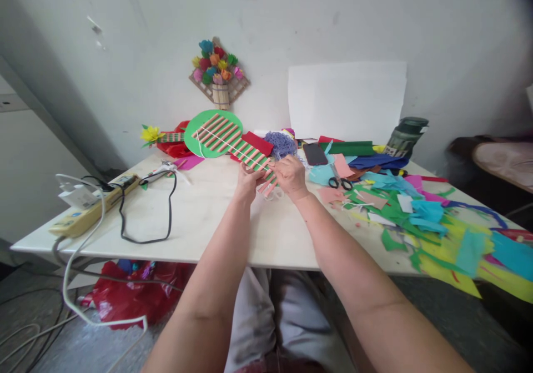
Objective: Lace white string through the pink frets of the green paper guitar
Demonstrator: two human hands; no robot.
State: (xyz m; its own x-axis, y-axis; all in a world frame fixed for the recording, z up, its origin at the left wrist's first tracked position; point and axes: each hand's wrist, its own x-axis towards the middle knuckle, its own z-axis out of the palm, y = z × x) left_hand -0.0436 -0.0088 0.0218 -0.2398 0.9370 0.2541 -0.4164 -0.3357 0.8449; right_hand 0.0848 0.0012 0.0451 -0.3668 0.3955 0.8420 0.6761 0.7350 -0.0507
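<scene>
The stick-and-paper piece (227,140) is a round green disc crossed by pinkish sticks, with a long ladder of the same sticks running out from it. It lies slantwise on the white counter (200,223), disc end far from the person and ladder end near.

Both hands meet at that near end. The left hand (246,183) pinches the last sticks from the left, fingers closed on them. The right hand (291,176) grips the same end from the right, fingers curled down over it. The tip of the piece sits between the two sets of fingers and is partly hidden by them. Gripping from both sides looks like a way to keep the loose end steady while the disc rests on the counter; whether the tip is lifted off the surface I cannot tell.

A tangle of purple yarn (281,142) lies just behind the right hand. A dark phone (315,154) and black-handled scissors (339,182) lie close on the right, within easy reach. Beyond them a heap of coloured paper scraps (420,212) spills to the counter's right edge.

To the left, well apart from the hands, lie a glue gun (160,172) with a looping black cord and a power strip (95,209). A paper flower bouquet (219,73) hangs on the wall behind.
</scene>
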